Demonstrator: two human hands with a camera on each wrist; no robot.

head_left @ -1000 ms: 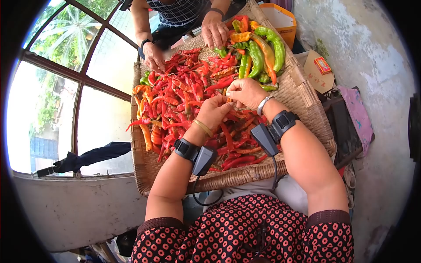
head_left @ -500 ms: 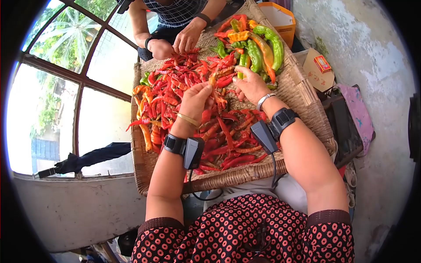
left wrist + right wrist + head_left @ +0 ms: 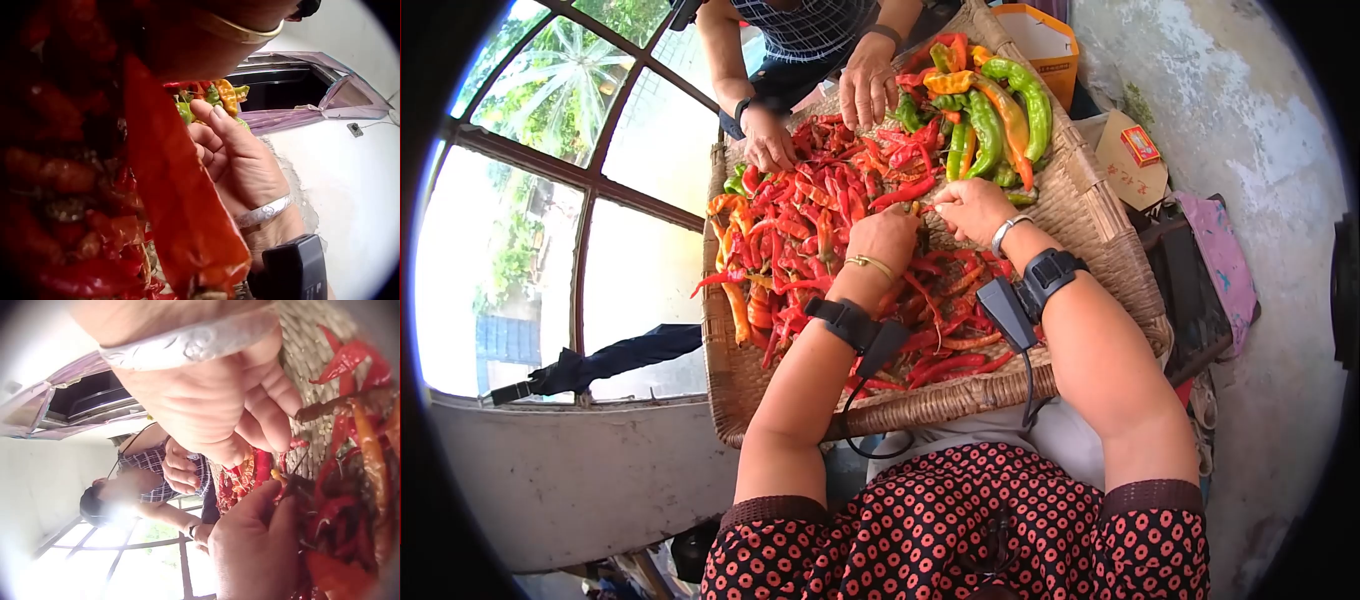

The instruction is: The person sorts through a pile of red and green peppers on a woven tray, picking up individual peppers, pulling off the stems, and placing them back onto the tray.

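Red chili peppers [image 3: 800,240] lie heaped over a woven basket tray [image 3: 960,402]. My left hand [image 3: 885,243] is back-up above the heap, fingers curled round a small chili pepper; its yellowish end [image 3: 279,479] shows at the fingertips in the right wrist view, the rest hidden. Just to its right, my right hand [image 3: 978,210] has its fingers curled and thumb close to the index finger, with nothing visible in them. A large red chili pepper [image 3: 181,181] crosses the left wrist view, close to the camera.
Larger green peppers [image 3: 988,135] and orange ones lie at the tray's far right. Across the tray another person's hands [image 3: 868,85] reach over the red heap. An orange-sided box [image 3: 1055,75] stands behind. Windows line the left side, with a dark folded umbrella [image 3: 625,358] at the sill.
My left hand held a pepper up half a second ago, and has since lowered and turned over toward the right. My right hand's fingers have drawn in. The other person's hands have parted.
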